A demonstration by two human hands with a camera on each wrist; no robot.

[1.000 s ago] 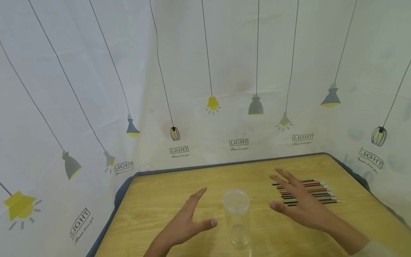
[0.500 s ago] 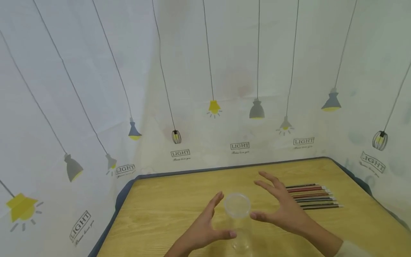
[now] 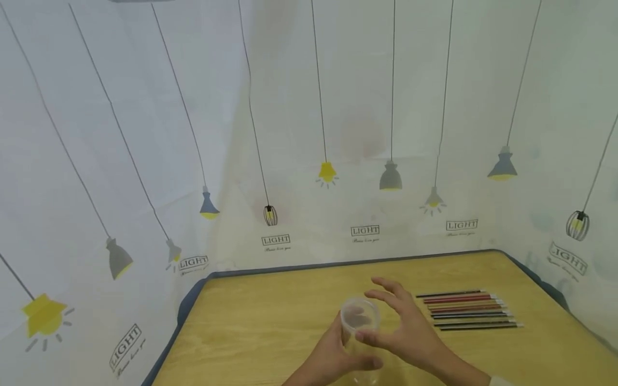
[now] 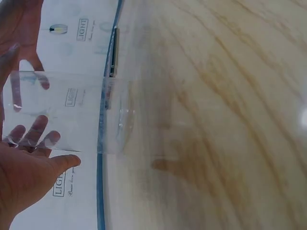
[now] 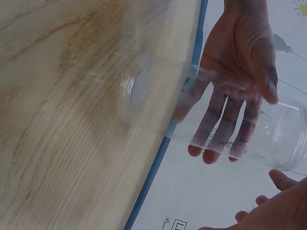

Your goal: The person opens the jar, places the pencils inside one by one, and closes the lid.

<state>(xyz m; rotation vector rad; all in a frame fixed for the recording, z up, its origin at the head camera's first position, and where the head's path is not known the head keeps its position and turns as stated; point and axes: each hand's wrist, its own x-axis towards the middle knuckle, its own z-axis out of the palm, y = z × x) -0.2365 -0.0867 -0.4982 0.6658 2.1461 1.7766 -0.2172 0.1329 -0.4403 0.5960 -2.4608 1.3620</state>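
A clear plastic jar [image 3: 360, 306], tall and round with its mouth up, stands on the table between both hands. My left hand [image 3: 333, 354] is right at its left side, thumb in front and fingers behind. In the right wrist view, the left hand [image 5: 237, 62] shows long, spread fingers through the transparent wall of the jar [image 5: 158, 100]. My right hand [image 3: 410, 327] is at the jar's right side, thumb tip overlapping the rim and fingers spread beyond it. In the left wrist view, the left thumb lies outside the outline of the jar [image 4: 67, 110].
Several pencils [image 3: 470, 310] lie side by side to the right of the right hand. The wood-grain table [image 3: 251, 305] ends at a dark blue edge [image 3: 309, 266]. White wall sheets [image 3: 289, 107] printed with hanging lamps rise behind it and on both sides.
Both hands have come in from either side to the jar, the left moving right and the right moving left. The pencils are now uncovered. The head view has tilted up slightly.
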